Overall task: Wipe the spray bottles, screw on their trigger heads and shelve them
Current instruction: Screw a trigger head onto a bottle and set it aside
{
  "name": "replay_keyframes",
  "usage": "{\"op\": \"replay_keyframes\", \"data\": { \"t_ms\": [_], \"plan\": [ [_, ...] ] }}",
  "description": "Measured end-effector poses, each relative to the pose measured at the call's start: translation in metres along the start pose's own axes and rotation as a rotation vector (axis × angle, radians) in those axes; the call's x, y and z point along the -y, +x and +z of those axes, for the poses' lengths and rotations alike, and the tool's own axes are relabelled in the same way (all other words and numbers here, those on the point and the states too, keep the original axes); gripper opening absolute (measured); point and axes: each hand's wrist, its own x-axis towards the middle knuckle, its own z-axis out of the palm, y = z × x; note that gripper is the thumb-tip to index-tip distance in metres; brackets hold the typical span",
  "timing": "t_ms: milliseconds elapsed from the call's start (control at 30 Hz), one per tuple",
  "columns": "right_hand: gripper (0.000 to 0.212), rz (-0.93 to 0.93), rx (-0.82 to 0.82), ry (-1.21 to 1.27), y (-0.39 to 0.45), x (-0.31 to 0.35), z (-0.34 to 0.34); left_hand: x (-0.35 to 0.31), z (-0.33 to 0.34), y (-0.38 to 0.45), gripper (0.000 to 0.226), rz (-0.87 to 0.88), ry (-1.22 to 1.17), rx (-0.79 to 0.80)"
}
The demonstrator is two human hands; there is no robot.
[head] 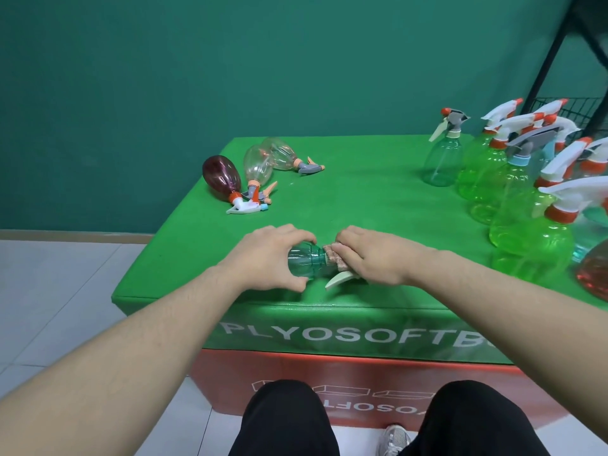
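Left hand: the left hand (269, 258) is curled round the wide end of a teal bottle (307, 264), fingers over the top and thumb below.
Right hand: the right hand (371, 258) grips a pinkish cloth (335, 256) wrapped about the bottle's neck end, fingers bent over it.
Teal bottle: lies on its side between the two hands, near the front edge of the worktop (362, 199), its base toward the left hand.
Trigger lever: a pale lever (339, 279) sticks out below the right hand, slanting down toward the worktop; whether the head is screwed fully on cannot be told.
Worktop: a green padded box with white lettering on its front, stacked on a red one.
Lying bottles: at the far left a dark red bottle (222, 174) and two clear bottles (258, 166) (279, 153) lie on their sides, heads attached, close together.
Standing bottles: at the right a group stands upright, a pale teal bottle (442, 162) at its left edge, then several bright green bottles (533, 251) with white and orange heads, packed close.
Rack: a black wire rack (579, 110) stands behind the upright group, against the green wall.
Person: dark trousers and a shoe show at the bottom, over a pale tiled floor.
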Motion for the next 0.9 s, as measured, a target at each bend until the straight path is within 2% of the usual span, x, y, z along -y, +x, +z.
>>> {"op": "replay_keyframes", "data": {
  "t_ms": [100, 200, 400, 533, 767, 900],
  "plan": [
    [0.051, -0.018, -0.035, 0.117, -0.008, -0.008, 0.008, 0.001, -0.001, 0.003, 0.08, -0.017, -0.028, 0.003],
    [0.053, -0.03, -0.038, 0.106, -0.023, -0.011, 0.012, 0.0, -0.002, 0.006, 0.083, -0.014, -0.019, 0.006],
    [0.052, -0.052, -0.083, -0.053, -0.049, -0.007, 0.018, -0.002, -0.003, 0.007, 0.082, -0.018, -0.014, 0.023],
    [0.063, -0.15, -0.156, -0.162, -0.057, -0.004, 0.026, -0.003, -0.003, 0.007, 0.082, -0.026, -0.016, 0.037],
    [0.054, -0.267, -0.229, -0.373, -0.054, 0.01, 0.038, -0.001, -0.002, 0.008, 0.082, -0.031, -0.039, 0.02],
    [0.054, -0.238, -0.214, -0.344, -0.053, 0.006, 0.035, 0.0, -0.001, 0.006, 0.079, -0.055, -0.072, -0.015]
  ]
}}
